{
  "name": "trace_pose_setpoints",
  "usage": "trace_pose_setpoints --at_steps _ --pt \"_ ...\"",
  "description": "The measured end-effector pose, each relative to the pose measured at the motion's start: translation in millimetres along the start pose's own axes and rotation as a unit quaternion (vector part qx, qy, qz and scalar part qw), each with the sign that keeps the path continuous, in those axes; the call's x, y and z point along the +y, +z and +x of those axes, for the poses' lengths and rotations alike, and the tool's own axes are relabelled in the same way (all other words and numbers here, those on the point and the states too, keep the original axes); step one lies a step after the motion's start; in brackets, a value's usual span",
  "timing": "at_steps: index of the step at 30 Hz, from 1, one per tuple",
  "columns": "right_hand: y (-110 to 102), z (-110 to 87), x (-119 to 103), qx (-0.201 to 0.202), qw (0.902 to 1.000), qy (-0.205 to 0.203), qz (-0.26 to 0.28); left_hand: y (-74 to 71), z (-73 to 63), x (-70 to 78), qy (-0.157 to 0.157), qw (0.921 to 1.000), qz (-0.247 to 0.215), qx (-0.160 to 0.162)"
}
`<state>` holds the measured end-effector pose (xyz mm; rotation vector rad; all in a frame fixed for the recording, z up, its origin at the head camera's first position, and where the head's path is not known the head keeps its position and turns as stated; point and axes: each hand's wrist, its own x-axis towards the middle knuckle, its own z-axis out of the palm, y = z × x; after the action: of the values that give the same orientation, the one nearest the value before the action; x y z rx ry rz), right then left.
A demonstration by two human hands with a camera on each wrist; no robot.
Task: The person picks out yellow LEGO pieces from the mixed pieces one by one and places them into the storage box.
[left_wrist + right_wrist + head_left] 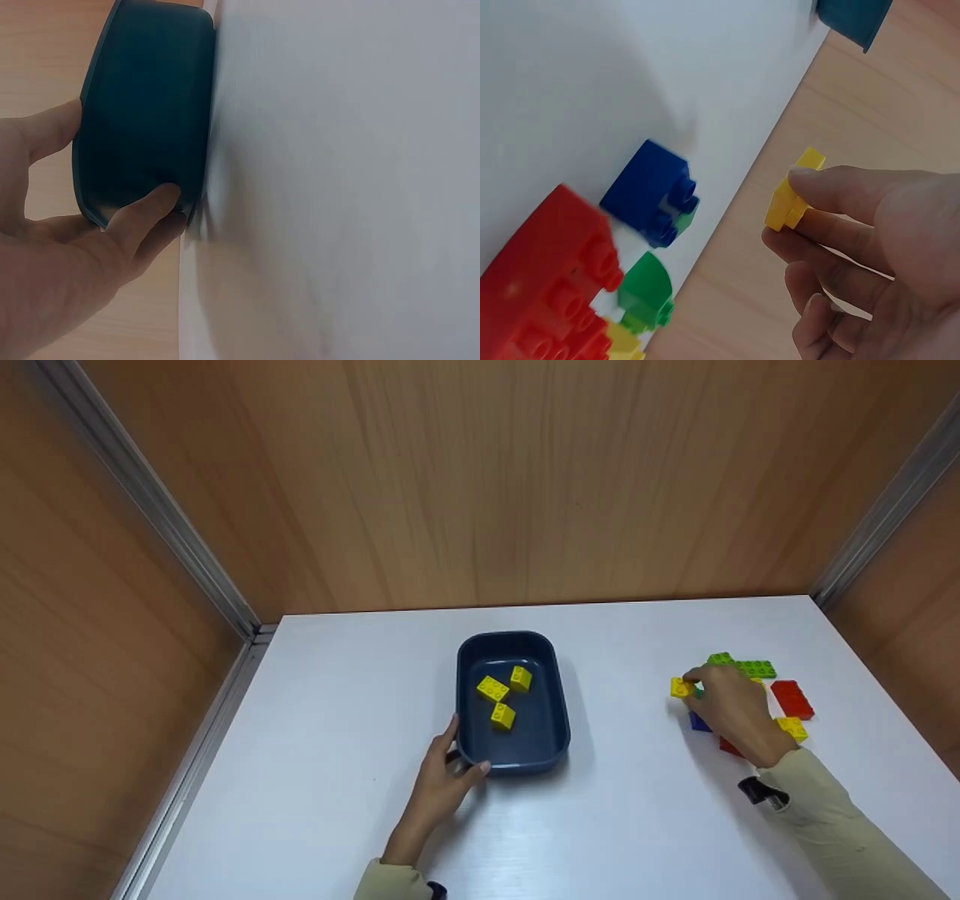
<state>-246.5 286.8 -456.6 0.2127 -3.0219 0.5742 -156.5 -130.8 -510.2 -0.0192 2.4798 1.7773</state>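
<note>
Three yellow bricks (493, 689) lie in the tray (536, 739), which stands on the white table (315, 780) at the centre of the head frame. At the tray's lower-left corner, the left hand (436, 784) holds it, thumb on the near side, fingers along the left. Toward the right of the frame, the right hand (726, 706) pinches another yellow brick, the held one (679, 688), between thumb and fingers, clear of the table. Green bricks (756, 669) lie just above that hand, a red brick (793, 699) to its right, and a blue brick (700, 722), partly hidden, at its lower left.
</note>
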Motion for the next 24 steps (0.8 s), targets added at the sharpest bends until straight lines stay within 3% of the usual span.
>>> trace_pose_setpoints --at_steps 6,24 --pt "2 6.3 -15 -0.010 0.9999 0.002 0.009 0.1 0.1 -1.0 0.002 1.0000 -0.008 -0.002" --pt "14 18.0 -60 0.012 0.9990 -0.042 -0.003 0.3 -1.5 -0.6 -0.005 0.9999 -0.013 -0.002"
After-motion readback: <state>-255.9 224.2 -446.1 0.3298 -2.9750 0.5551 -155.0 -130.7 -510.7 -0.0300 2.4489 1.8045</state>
